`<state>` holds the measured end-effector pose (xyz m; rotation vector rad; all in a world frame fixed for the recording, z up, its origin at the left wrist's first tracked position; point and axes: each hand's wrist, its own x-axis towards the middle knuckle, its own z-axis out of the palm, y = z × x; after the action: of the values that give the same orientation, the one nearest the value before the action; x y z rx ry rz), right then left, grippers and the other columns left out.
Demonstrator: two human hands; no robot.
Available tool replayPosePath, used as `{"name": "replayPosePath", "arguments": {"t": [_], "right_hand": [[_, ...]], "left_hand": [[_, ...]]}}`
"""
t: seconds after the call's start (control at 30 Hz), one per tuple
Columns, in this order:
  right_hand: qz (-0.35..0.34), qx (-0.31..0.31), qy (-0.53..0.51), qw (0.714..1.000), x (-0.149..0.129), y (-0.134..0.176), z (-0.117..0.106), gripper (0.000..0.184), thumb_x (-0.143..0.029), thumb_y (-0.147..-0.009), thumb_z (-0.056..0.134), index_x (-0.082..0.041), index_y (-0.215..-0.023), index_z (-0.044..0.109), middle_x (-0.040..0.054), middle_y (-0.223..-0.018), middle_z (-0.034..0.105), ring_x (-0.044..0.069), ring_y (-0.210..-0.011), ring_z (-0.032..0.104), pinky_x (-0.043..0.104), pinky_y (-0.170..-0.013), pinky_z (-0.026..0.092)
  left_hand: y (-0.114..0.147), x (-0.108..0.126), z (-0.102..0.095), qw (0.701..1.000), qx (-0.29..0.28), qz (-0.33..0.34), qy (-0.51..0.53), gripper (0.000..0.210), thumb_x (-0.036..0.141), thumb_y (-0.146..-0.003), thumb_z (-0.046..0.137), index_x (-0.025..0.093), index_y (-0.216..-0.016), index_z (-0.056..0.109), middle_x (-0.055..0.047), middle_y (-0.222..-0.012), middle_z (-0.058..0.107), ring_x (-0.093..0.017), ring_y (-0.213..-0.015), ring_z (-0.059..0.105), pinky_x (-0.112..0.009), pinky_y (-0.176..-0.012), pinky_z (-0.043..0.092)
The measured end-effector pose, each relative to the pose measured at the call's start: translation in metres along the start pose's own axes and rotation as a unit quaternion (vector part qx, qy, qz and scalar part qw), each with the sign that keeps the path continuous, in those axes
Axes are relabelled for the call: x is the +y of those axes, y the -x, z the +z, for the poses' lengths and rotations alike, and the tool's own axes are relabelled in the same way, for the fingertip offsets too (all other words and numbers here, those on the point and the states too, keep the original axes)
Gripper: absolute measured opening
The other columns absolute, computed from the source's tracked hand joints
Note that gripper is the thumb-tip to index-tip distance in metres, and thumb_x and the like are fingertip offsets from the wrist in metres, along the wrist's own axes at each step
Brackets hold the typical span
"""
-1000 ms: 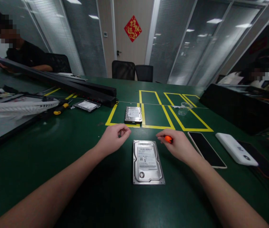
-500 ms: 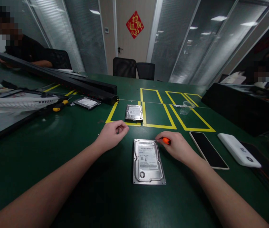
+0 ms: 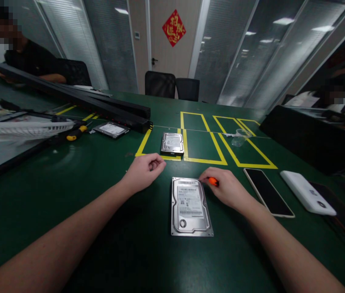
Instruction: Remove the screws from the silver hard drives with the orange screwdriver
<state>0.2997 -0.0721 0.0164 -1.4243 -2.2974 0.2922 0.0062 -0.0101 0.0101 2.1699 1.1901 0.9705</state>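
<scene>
A silver hard drive (image 3: 190,207) lies flat, label up, on the green table in front of me. At its far right corner is my right hand (image 3: 221,185), closed around a small orange-handled tool (image 3: 213,181); the fingers hide most of it. My left hand (image 3: 144,171) is above the table, left of the drive's far end, its fingers curled together. Whatever those fingers may pinch is hidden. Just beyond the left hand, a second hard drive (image 3: 172,143) rests inside a yellow-taped rectangle.
To the right lie a phone (image 3: 269,192) and a white power bank (image 3: 308,192). A clear plastic cup (image 3: 240,137) stands farther back. On the left are a yellow-black screwdriver (image 3: 77,133), another drive (image 3: 110,130) and long black bars (image 3: 99,106). People sit at both sides.
The view has shifted very slightly. Both hands and the hard drives keep nearly the same places.
</scene>
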Motion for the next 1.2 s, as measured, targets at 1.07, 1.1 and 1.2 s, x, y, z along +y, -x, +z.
{"name": "replayPosePath", "arguments": {"t": [1.07, 1.1, 1.2], "right_hand": [[0.052, 0.273, -0.383, 0.881, -0.02, -0.005, -0.032, 0.028, -0.044, -0.098, 0.049, -0.022, -0.09, 0.065, 0.002, -0.072, 0.059, 0.017, -0.06, 0.051, 0.03, -0.056, 0.042], [0.048, 0.278, -0.448, 0.848, -0.025, -0.008, -0.037, 0.029, -0.043, -0.098, 0.045, -0.022, -0.088, 0.062, 0.0016, -0.071, 0.056, 0.017, -0.059, 0.05, 0.03, -0.055, 0.041], [0.055, 0.281, -0.529, 0.799, -0.038, -0.021, -0.045, 0.023, -0.04, -0.096, 0.048, -0.024, -0.083, 0.057, 0.0007, -0.07, 0.052, 0.016, -0.059, 0.05, 0.029, -0.055, 0.043]], "left_hand": [[0.002, -0.001, 0.002, 0.994, -0.106, 0.03, -0.006, 0.027, 0.041, -0.092, 0.065, 0.018, -0.104, 0.069, -0.005, -0.095, 0.07, -0.018, -0.081, 0.061, -0.031, -0.071, 0.048], [0.002, -0.001, 0.002, 0.993, -0.116, 0.034, -0.01, 0.031, 0.044, -0.092, 0.066, 0.018, -0.108, 0.068, -0.006, -0.1, 0.07, -0.02, -0.086, 0.063, -0.033, -0.075, 0.049], [0.005, -0.002, 0.004, 0.988, -0.151, 0.041, -0.01, 0.042, 0.05, -0.091, 0.066, 0.019, -0.118, 0.065, -0.009, -0.112, 0.069, -0.024, -0.099, 0.063, -0.038, -0.086, 0.051]]}}
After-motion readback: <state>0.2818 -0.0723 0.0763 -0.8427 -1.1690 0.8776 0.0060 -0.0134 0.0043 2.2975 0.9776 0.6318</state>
